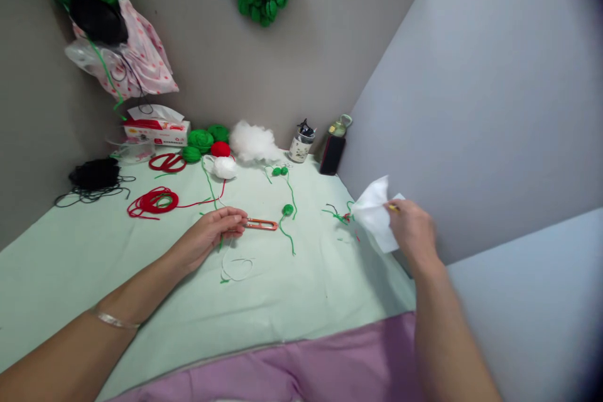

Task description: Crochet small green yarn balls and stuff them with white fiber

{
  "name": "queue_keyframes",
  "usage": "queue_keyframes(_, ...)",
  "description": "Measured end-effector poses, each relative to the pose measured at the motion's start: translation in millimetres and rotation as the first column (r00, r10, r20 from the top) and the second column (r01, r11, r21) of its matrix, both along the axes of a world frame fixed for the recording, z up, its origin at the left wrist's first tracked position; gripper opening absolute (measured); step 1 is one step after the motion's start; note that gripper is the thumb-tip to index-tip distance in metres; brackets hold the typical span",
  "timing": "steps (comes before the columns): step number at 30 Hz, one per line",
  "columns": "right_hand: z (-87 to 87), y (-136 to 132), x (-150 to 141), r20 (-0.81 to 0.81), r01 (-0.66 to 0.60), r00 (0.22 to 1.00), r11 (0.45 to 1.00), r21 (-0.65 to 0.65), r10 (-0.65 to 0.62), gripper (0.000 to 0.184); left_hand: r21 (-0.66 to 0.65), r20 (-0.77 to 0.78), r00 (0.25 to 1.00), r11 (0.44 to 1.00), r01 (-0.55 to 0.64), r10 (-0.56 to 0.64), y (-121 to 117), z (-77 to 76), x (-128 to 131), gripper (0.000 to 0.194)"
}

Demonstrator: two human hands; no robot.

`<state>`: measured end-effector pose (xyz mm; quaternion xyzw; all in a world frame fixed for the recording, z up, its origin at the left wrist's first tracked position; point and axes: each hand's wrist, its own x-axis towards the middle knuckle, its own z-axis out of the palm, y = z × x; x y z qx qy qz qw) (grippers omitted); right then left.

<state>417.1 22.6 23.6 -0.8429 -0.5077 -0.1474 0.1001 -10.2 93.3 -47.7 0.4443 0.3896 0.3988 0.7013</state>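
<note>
My left hand (221, 226) is closed around one end of a flat orange tool with a long slot (262, 224), perhaps thread snips. A strand of white yarn (238, 270) hangs below these fingers and loops on the cloth. Right of the tool lies a small green crocheted ball (287, 210) with a green tail. At the right, my right hand (414, 232) pinches a thin yellow item (392, 207), its kind unclear, against a white sheet (372, 204) like tissue or paper. Green and red yarn scraps (342, 217) lie beside the sheet.
Behind are a red yarn coil (157, 201), red-handled scissors (168, 162), green yarn balls (200, 140), white yarn (225, 168), stuffing (254, 141), a tissue box (157, 132), a cup (301, 146), and a phone (332, 154). Grey panels (471, 107) border the table.
</note>
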Motion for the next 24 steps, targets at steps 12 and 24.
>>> queue_keyframes(12,20.1,10,-27,-0.162,-0.126,0.975,0.981,0.15,0.15,0.026,0.128,-0.104,0.994,0.992,-0.023,0.037,-6,1.9,1,0.027)
queue_keyframes(24,-10.6,27,-215,-0.892,-0.597,0.041,0.727,0.339,0.45,0.025,0.713,-0.205,0.953,0.701,-0.012,0.225,-48,23.9,14,0.033)
